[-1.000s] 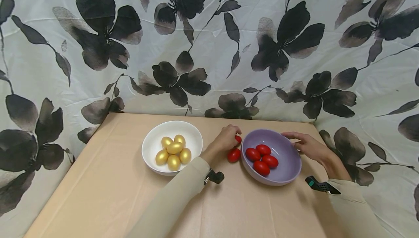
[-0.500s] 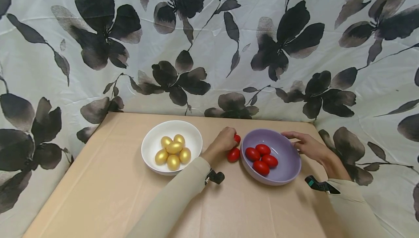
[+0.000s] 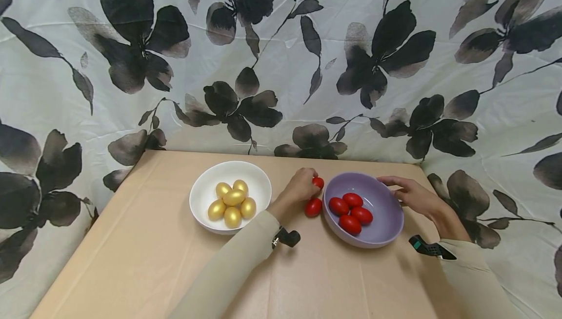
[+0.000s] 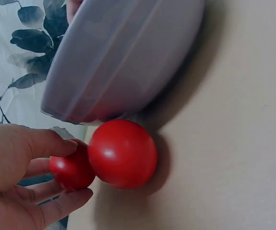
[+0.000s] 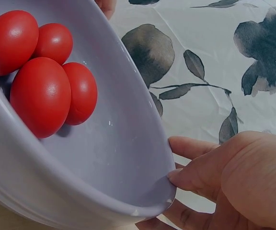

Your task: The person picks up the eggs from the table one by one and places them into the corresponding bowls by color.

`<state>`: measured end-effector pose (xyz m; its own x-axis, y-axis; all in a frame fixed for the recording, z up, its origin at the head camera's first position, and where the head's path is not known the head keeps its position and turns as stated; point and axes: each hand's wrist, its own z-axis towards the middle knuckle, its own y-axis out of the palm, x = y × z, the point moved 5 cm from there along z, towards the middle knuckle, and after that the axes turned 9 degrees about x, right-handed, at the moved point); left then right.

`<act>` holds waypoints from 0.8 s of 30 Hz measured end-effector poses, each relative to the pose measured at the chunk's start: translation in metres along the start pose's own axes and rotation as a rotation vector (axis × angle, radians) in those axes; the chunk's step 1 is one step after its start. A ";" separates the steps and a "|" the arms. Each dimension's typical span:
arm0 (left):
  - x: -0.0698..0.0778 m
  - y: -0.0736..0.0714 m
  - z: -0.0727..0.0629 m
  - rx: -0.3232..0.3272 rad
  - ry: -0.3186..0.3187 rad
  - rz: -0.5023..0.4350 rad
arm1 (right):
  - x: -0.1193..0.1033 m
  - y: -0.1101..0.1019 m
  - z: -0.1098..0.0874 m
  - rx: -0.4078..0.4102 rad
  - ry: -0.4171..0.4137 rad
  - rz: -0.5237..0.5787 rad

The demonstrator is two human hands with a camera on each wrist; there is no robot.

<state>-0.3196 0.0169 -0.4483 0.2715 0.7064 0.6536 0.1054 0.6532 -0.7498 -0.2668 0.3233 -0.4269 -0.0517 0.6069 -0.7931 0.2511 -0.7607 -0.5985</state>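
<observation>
My left hand [image 3: 299,186] is between the two bowls, its thumb and fingers pinching a red egg [image 3: 318,182] beside the purple bowl [image 3: 386,229]. A second red egg [image 3: 313,207] lies on the table just nearer to me. In the left wrist view the held egg [image 4: 73,167] partly overlaps the loose egg [image 4: 123,154], close under the bowl's side. Several red eggs [image 3: 351,225] lie together inside the purple bowl. My right hand [image 3: 419,197] touches that bowl's right rim with fairly straight, spread fingers; in the right wrist view its thumb tip meets the rim edge.
A white bowl [image 3: 199,207] with several golden eggs [image 3: 232,198] stands left of the purple bowl, close to my left forearm. The tan table [image 3: 145,260] ends at a white cloth backdrop [image 3: 307,80] with dark flowers. Both sleeves carry dark wrist devices.
My left fingers have shifted slightly around the red egg at the far side of the gap, and more of that egg shows. My right hand and both bowls look unmoved.
</observation>
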 end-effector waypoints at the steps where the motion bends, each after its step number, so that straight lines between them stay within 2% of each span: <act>1: 0.001 -0.001 0.000 -0.002 -0.003 -0.011 | 0.000 0.000 0.000 0.000 -0.001 -0.001; 8: 0.003 -0.009 -0.005 -0.019 -0.061 -0.097 | -0.001 0.000 0.000 0.005 -0.006 -0.008; 17: 0.006 -0.020 -0.008 -0.007 -0.056 -0.097 | -0.001 0.000 0.000 0.001 -0.005 -0.012; 24: 0.005 -0.029 -0.009 0.027 -0.025 -0.101 | -0.001 0.000 0.000 -0.002 -0.003 -0.017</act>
<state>-0.3128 -0.0011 -0.4240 0.2371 0.6432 0.7280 0.1054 0.7280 -0.6775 -0.2665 0.3224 -0.4261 -0.0586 0.6192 -0.7830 0.2524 -0.7497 -0.6117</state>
